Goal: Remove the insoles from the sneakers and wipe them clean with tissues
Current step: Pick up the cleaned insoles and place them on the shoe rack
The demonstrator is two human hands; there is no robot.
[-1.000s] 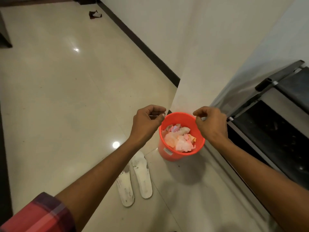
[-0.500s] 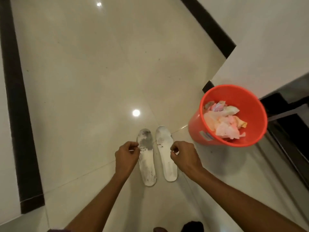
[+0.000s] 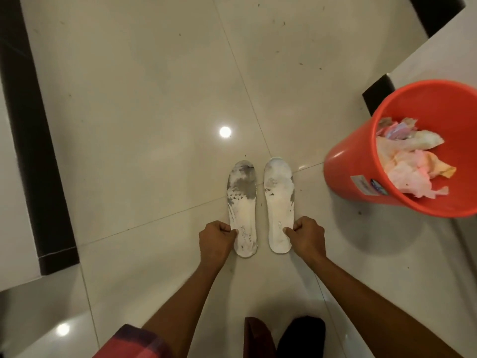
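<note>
Two white insoles lie side by side on the cream tiled floor. The left insole [image 3: 242, 210] carries large grey dirt patches at its toe end; the right insole [image 3: 280, 202] has smaller marks. My left hand [image 3: 216, 239] pinches the outer heel edge of the left insole, thumb on top. Mirroring it, my right hand [image 3: 307, 235] pinches the outer heel edge of the right insole. Both insoles still rest flat on the floor. No sneakers are in view.
An orange bucket [image 3: 361, 161] stands to the right, holding crumpled used tissues [image 3: 413, 164]. A black skirting strip [image 3: 38, 151] runs along the left, and a white wall corner [image 3: 438, 55] rises at the upper right. Dark shapes [image 3: 299, 334] sit by my feet.
My hands left the bucket rim and came down to the insoles' heel ends, where they now pinch the edges. The view tilted down and closer to the floor.
</note>
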